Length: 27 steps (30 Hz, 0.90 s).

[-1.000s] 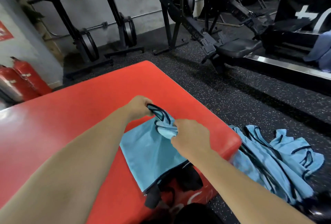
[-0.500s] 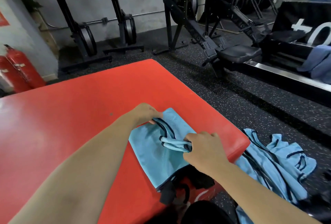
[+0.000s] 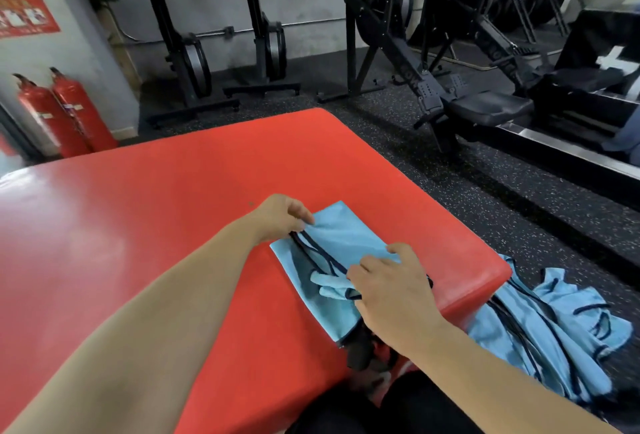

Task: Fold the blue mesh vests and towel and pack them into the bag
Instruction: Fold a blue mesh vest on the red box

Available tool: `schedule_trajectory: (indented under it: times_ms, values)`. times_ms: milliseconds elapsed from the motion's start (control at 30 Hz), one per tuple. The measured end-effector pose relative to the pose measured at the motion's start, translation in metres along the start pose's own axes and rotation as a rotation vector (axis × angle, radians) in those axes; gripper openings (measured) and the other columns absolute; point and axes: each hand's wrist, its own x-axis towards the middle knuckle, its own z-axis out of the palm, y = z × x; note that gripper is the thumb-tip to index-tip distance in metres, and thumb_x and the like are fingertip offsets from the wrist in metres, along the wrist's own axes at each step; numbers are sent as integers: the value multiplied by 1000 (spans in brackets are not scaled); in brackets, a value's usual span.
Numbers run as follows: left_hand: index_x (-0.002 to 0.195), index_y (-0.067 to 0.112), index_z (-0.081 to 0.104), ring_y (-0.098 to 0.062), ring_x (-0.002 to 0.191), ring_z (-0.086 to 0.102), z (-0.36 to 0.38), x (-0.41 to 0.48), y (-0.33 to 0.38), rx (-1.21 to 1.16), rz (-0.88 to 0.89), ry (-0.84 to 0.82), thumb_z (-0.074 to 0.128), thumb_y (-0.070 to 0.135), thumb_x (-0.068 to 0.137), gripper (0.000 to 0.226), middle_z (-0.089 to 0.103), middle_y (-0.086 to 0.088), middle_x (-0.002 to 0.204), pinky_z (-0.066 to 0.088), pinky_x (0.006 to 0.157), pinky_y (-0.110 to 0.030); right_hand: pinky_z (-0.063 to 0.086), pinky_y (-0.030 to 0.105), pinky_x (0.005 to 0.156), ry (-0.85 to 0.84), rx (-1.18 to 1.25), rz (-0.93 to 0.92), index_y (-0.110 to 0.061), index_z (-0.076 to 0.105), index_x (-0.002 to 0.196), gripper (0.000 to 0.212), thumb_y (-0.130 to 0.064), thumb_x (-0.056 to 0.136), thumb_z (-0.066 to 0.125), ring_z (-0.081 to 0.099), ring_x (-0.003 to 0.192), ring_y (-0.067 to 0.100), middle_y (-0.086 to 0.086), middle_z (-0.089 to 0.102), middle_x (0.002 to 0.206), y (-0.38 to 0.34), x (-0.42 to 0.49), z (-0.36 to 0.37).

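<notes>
Folding blue mesh vest (image 3: 349, 239) at box's (image 3: 173, 208) right edge | left hand (image 3: 278, 217) pinches hem (image 3: 320, 222), right hand (image 3: 391, 289) pinches straps (image 3: 327, 286) | likely limp, light: hold corners

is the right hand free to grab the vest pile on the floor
Probably not yet: the right hand grips the vest on the red mat. Nothing blocks the way to the floor pile once it lets go.

Dim, soft and slightly blurred, edges bowed, glare on the red mat (image 3: 20, 184).
</notes>
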Motion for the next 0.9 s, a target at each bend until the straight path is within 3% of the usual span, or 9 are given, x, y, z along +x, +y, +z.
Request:
schedule_trajectory:
  times_ms: [100,233,300,433,600,700,767,833,900]
  values:
    - [101,7,73,-10,79,58,-6,3,4,-94,42,87,60,-5,87,23,70,-7,92,45,66,-9,34,34,83,66,46,-1,-22,57,65,26,-14,49,76,51,45,17,-6,50,58,-5,10,-13]
    - [101,14,74,-12,70,58,3,-2,-14,138,3,-71,57,-5,83,31,66,0,76,46,63,-18,43,35,81,-168,-8,-124,-24,60,59,41,-31,32,89,51,40,13,-7,52,56,-25,0,9]
    - [99,19,73,-15,83,64,7,-4,-21,175,11,-44,57,-2,84,30,69,1,89,51,75,-23,53,32,73,-207,11,-143,-26,62,59,42,-38,30,90,52,43,11,-9,54,57,-22,0,12]
    - [96,30,69,-16,102,62,13,-9,-13,315,-5,58,55,7,88,28,67,4,112,49,92,-31,53,32,75,-193,130,-133,-28,63,69,22,-44,56,72,50,48,10,-10,54,57,-17,1,7]
    - [115,32,66,-19,129,40,29,-21,17,541,111,265,48,16,93,33,48,5,138,26,106,-39,34,19,91,-286,621,-28,-20,68,92,44,-56,79,48,53,73,16,-3,69,80,-10,-9,-16]
    - [143,26,47,-19,148,17,58,-33,33,582,162,94,37,33,103,41,24,-1,160,11,119,-37,44,33,78,-32,646,91,-18,72,83,36,-41,88,45,63,74,22,0,71,79,15,-5,-10]
    - [155,18,18,-20,151,-5,80,-47,34,661,95,-76,25,46,105,59,1,-6,165,-4,121,-41,47,34,85,-29,496,131,-23,73,100,48,-47,89,33,67,92,21,-4,74,96,33,3,-2]
    - [157,18,-7,-20,149,-20,94,-64,27,664,14,-169,15,62,99,76,-17,-6,163,-14,120,-45,28,34,112,-328,317,18,-25,55,136,79,-69,88,10,47,133,16,-4,55,140,43,-1,10]
    - [153,22,-20,-20,146,-29,100,-78,19,684,-9,-183,8,79,86,93,-26,-6,160,-17,118,-50,2,30,120,-544,220,-78,-30,18,155,100,-76,74,-19,6,150,9,-6,11,163,50,-14,24]
